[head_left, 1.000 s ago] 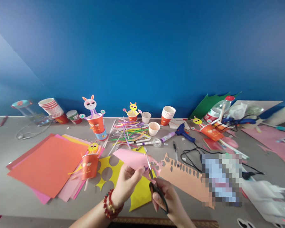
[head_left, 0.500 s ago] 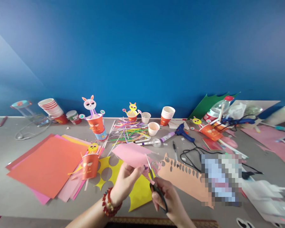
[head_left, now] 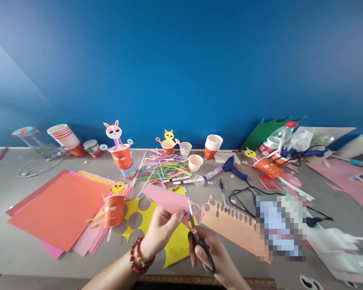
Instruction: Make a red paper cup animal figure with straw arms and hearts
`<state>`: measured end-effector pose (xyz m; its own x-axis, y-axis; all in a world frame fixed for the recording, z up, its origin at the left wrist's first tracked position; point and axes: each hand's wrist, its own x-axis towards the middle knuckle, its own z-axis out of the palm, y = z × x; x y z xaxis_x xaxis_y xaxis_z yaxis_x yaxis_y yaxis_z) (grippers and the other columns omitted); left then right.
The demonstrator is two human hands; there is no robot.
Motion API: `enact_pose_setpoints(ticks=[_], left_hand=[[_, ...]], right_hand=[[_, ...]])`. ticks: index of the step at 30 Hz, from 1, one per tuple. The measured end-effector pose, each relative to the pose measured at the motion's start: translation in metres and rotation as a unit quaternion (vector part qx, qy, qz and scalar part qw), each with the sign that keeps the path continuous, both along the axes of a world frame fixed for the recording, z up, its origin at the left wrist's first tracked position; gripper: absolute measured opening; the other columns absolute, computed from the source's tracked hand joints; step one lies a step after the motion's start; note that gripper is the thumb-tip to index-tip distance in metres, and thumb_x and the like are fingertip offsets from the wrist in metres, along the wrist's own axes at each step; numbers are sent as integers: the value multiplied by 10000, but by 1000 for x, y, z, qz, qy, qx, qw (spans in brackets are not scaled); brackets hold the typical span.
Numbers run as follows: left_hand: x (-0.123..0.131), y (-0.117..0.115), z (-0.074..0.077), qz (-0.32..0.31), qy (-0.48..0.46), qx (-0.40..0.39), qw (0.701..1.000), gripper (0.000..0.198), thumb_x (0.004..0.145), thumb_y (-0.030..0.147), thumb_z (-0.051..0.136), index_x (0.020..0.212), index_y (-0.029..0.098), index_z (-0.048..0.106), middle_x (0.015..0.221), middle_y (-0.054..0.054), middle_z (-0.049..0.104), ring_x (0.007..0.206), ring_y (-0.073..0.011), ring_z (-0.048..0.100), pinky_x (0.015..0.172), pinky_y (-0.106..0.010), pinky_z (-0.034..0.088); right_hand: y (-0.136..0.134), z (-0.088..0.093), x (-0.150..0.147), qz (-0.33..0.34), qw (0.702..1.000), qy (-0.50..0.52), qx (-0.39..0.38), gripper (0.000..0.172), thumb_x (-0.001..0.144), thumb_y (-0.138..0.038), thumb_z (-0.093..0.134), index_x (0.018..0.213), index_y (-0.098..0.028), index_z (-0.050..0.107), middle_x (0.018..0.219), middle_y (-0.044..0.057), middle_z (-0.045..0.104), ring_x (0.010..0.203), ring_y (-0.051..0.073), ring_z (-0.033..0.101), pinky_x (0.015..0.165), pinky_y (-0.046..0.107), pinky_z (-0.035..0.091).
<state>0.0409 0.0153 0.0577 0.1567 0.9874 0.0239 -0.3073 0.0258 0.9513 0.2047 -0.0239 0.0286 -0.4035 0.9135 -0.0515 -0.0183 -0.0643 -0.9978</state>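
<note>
A pink sheet of paper [head_left: 166,200] is pinched between the thumb and fingers of my left hand [head_left: 165,229], which wears red bead bracelets. A small dark purple spot shows on the paper by the thumb. My right hand [head_left: 211,249] grips black-handled scissors [head_left: 192,219], their blades pointing up and away at the paper's right edge, where the pink is cut ragged. Beneath both hands lies a yellow sheet [head_left: 178,245] with round holes cut from it. Right of the scissors rests a peach-coloured sheet [head_left: 230,225] with a row of small oval cut-outs.
Stacked coloured papers [head_left: 63,209] lie left, beside an orange paper cup [head_left: 113,211] with a yellow bunny head. Thin paper strips [head_left: 163,165] heap at the back near a white cup [head_left: 195,163]. A blue glue gun [head_left: 234,168] trails its black cable on the right.
The pink sheet has tipped, so its face looks narrower. My right hand and the scissors have shifted slightly, and the blades look closer together. My left hand keeps its pinch.
</note>
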Motion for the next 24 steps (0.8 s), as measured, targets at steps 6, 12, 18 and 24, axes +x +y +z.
enact_pose_setpoints(ticks=[6, 12, 18, 24], left_hand=[[1, -1, 3, -1, 25, 12, 1000, 308, 843, 446, 717, 835, 140, 748, 802, -84, 794, 709, -213, 745, 703, -281, 605], [1, 0, -1, -10, 13, 20, 1000, 242, 879, 367, 698, 815, 138, 742, 831, -88, 798, 743, -207, 742, 737, -280, 597], [1, 0, -3, -2, 12, 19, 1000, 227, 875, 350, 708, 828, 132, 752, 839, -91, 799, 730, -202, 735, 727, -280, 594], [1, 2, -4, -9, 12, 32, 999, 236, 885, 352, 697, 825, 131, 752, 829, -87, 798, 699, -188, 730, 709, -268, 592]], right_hand=[[1, -3, 1, -6, 1000, -18, -17, 666, 710, -862, 569, 691, -199, 519, 461, -19, 538, 421, 113, 429, 451, 224, 282], [1, -3, 2, -14, 999, -18, -33, 665, 673, -866, 602, 672, -213, 473, 445, -26, 517, 413, 108, 412, 452, 223, 274], [2, -3, 1, -21, 999, -12, -42, 669, 658, -864, 618, 662, -214, 458, 449, -25, 516, 402, 99, 409, 446, 219, 289], [3, -8, 2, -26, 999, -6, -46, 684, 627, -868, 643, 652, -212, 454, 452, -36, 509, 394, 92, 418, 431, 207, 293]])
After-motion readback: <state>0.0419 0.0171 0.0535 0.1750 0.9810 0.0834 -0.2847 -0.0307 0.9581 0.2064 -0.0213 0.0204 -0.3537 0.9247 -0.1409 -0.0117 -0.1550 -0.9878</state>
